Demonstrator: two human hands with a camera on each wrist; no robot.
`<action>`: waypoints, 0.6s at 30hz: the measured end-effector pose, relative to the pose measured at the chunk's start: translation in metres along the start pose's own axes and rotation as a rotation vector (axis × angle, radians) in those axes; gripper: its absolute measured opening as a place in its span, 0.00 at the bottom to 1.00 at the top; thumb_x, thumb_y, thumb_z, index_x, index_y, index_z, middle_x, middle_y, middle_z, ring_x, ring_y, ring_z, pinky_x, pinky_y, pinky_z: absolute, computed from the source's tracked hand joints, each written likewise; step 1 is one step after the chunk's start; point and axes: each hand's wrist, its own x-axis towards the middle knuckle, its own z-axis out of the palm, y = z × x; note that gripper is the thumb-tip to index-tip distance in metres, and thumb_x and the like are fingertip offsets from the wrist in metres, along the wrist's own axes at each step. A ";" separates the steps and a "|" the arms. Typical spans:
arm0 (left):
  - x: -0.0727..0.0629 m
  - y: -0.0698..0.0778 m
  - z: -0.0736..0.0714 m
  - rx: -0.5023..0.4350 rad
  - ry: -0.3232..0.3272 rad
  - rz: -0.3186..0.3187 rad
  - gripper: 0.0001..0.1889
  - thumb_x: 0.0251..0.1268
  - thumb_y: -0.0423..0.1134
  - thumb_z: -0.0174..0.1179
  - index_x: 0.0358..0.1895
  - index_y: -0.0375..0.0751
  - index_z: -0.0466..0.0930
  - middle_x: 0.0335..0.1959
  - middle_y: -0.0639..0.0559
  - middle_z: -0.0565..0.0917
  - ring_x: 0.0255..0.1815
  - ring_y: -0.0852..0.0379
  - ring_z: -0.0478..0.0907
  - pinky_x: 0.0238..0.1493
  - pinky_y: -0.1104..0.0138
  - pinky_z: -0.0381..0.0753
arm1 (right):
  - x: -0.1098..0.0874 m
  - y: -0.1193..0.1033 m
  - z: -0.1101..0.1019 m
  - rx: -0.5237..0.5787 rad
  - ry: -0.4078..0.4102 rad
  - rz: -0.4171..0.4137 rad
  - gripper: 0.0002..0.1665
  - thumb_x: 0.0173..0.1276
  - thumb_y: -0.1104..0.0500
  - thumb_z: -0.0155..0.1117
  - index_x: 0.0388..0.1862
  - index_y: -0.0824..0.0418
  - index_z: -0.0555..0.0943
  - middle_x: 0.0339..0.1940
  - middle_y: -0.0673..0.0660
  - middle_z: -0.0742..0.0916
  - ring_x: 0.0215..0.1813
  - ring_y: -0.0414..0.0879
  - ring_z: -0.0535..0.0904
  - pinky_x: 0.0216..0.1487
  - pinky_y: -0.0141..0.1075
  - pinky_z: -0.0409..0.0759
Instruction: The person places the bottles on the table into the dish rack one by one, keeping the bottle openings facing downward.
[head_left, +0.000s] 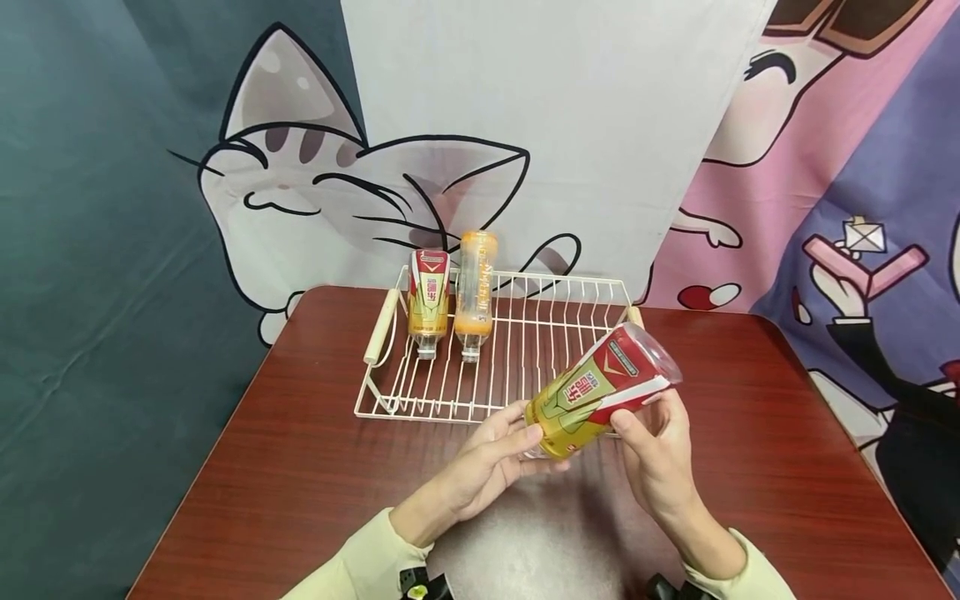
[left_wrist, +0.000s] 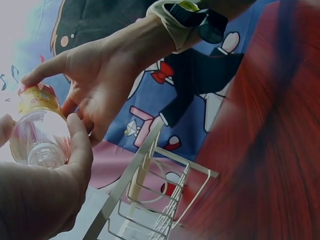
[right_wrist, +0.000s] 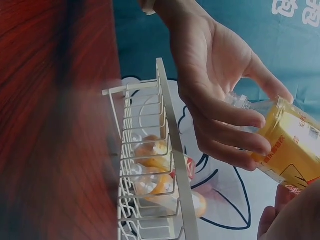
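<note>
A clear plastic bottle (head_left: 592,396) with a red and yellow label is held tilted above the table, in front of the rack. Its base points up to the right and its uncapped neck down to the left. My left hand (head_left: 491,467) holds the neck end, thumb on the near side and fingers behind and beneath. Nearer the base, my right hand (head_left: 660,454) grips it with the thumb on the label's lower edge. The left wrist view looks onto the bottle's clear shoulder (left_wrist: 42,132) and open mouth. Fingers of the left hand (right_wrist: 215,95) spread along the yellow end in the right wrist view.
Behind the hands, a cream wire rack (head_left: 536,342) with light handles stands on the red-brown wooden table (head_left: 300,467). Two bottles lie neck toward me in its left part: a red and yellow one (head_left: 430,292) and a clear one with orange bands (head_left: 475,292). Cartoon-printed cloth (head_left: 562,125) hangs behind.
</note>
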 end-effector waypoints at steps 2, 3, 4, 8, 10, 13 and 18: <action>-0.001 0.001 0.000 0.021 0.006 -0.001 0.39 0.81 0.43 0.64 0.82 0.23 0.57 0.70 0.35 0.80 0.60 0.54 0.87 0.66 0.57 0.86 | 0.001 0.000 0.001 -0.003 -0.001 0.002 0.26 0.77 0.67 0.69 0.71 0.65 0.78 0.61 0.57 0.90 0.59 0.46 0.88 0.55 0.38 0.90; -0.001 0.002 0.000 0.033 0.007 -0.003 0.38 0.82 0.42 0.63 0.82 0.24 0.58 0.71 0.34 0.80 0.60 0.54 0.87 0.67 0.56 0.86 | 0.001 0.000 0.001 -0.001 0.001 0.003 0.25 0.77 0.67 0.68 0.70 0.65 0.78 0.61 0.57 0.90 0.58 0.45 0.89 0.54 0.38 0.90; -0.001 0.002 0.000 0.047 0.011 -0.006 0.37 0.82 0.42 0.62 0.82 0.23 0.58 0.71 0.33 0.80 0.60 0.54 0.87 0.67 0.56 0.86 | 0.001 0.001 0.001 0.003 0.004 0.003 0.24 0.77 0.68 0.67 0.69 0.64 0.78 0.60 0.57 0.91 0.58 0.45 0.89 0.54 0.37 0.90; -0.002 0.004 0.000 0.085 0.023 -0.015 0.35 0.81 0.41 0.60 0.80 0.23 0.60 0.69 0.34 0.81 0.61 0.54 0.86 0.66 0.57 0.86 | 0.001 0.001 0.003 0.028 0.015 -0.001 0.22 0.77 0.70 0.66 0.67 0.64 0.79 0.57 0.56 0.91 0.56 0.44 0.88 0.55 0.36 0.89; -0.003 0.004 0.000 0.093 0.026 -0.017 0.35 0.81 0.41 0.60 0.80 0.23 0.60 0.68 0.35 0.82 0.60 0.54 0.86 0.65 0.59 0.86 | 0.002 0.001 0.004 0.035 0.011 -0.003 0.22 0.77 0.70 0.66 0.67 0.64 0.79 0.57 0.56 0.91 0.56 0.44 0.88 0.55 0.36 0.89; -0.004 0.004 -0.002 0.129 0.026 -0.011 0.35 0.82 0.42 0.60 0.81 0.24 0.61 0.68 0.35 0.82 0.59 0.54 0.86 0.64 0.58 0.86 | 0.003 0.000 0.005 0.035 -0.001 -0.009 0.22 0.76 0.70 0.66 0.67 0.65 0.80 0.58 0.57 0.90 0.57 0.45 0.87 0.56 0.36 0.88; -0.013 0.004 -0.011 0.394 0.066 0.068 0.34 0.85 0.46 0.58 0.81 0.27 0.62 0.71 0.28 0.80 0.61 0.42 0.87 0.65 0.53 0.86 | 0.007 -0.004 0.004 0.008 -0.004 -0.024 0.21 0.76 0.71 0.63 0.66 0.63 0.80 0.58 0.57 0.91 0.57 0.46 0.89 0.57 0.37 0.89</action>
